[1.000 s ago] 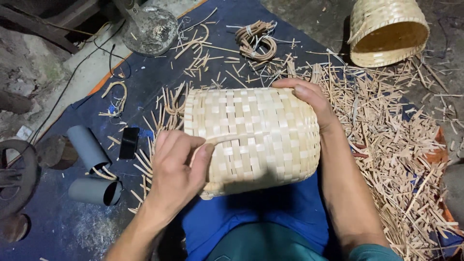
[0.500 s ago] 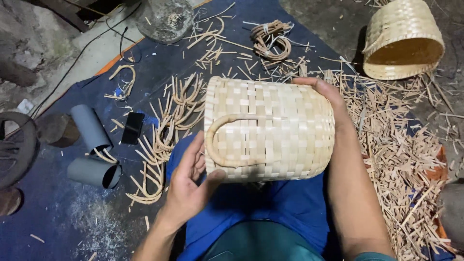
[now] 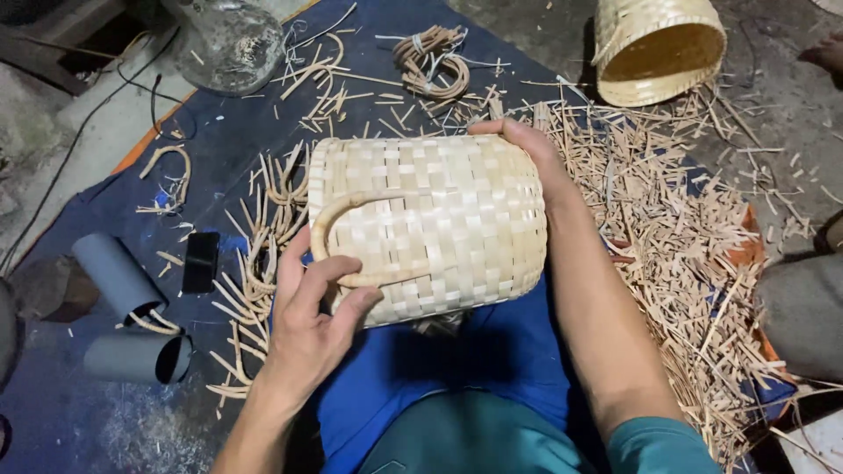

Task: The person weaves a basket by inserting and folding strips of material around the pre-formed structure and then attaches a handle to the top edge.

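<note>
Woven basket (image 3: 439, 224) lies sideways on our lap; left hand (image 3: 312, 329) pinches its handle (image 3: 351, 237) (fitting step, we judge), right hand (image 3: 527, 145) clasps the far rim; next: firm seating.

A floor-level basket-weaving workplace, rough and informal. Shown by a blue tarp (image 3: 219, 132) spread on bare concrete ground (image 3: 790, 79), littered with cut bamboo strips (image 3: 676, 254) in a thick pile. Also curved bamboo handle pieces (image 3: 263, 263) laid near the knees, coils of binding cane (image 3: 430, 61), a finished woven basket (image 3: 659, 48) lying on its side, and two grey plastic pipe sections (image 3: 123, 316) at the left.
</note>
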